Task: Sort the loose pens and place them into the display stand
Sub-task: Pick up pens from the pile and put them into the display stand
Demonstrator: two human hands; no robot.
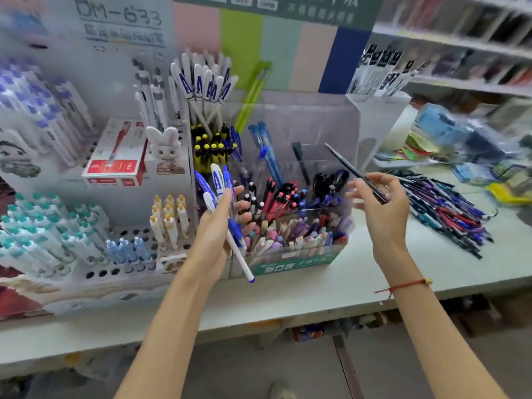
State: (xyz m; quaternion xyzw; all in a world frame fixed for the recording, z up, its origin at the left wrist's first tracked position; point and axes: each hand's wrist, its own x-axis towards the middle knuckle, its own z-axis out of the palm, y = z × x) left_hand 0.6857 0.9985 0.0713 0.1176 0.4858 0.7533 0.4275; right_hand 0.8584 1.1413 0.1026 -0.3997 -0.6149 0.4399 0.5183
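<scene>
My left hand (218, 223) grips a bunch of blue and white pens (221, 203) in front of the clear tiered display stand (316, 139), which holds several pens in its compartments. A long white pen with a blue tip (240, 259) sticks down out of that bunch. My right hand (380, 203) pinches a thin black pen (354, 171) that slants up to the left, beside the stand's right end. A heap of loose pens (449, 211) lies on the counter to the right of that hand.
A white perforated stand (123, 269) with teal, blue and yellow-capped pens fills the left. A red and white pen box (115, 156) and a rabbit figurine (167, 148) stand behind it. The pale counter (331, 286) runs along the front; shelves (460, 44) and packets lie at the right.
</scene>
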